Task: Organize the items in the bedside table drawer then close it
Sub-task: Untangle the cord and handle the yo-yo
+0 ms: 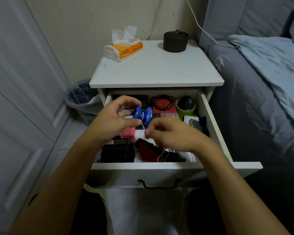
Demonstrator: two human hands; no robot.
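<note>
The white bedside table's drawer (215,126) stands pulled out and full of small items. Above its middle, my left hand (114,119) holds a shiny blue yo-yo (143,113) between thumb and fingers. My right hand (170,133) pinches the yo-yo's white string (161,154), which trails down over a red and black pouch (153,152). Inside lie a black case (117,153), a pink block (128,133), a brown bead bracelet (163,102) on a red box, and a green cup (185,106) holding dark things.
On the table top (156,72) sit an orange tissue pack (123,46) and a dark round container (175,41). A bin lined with a plastic bag (81,97) stands to the left, a bed (261,99) to the right. The black drawer handle (159,183) faces me.
</note>
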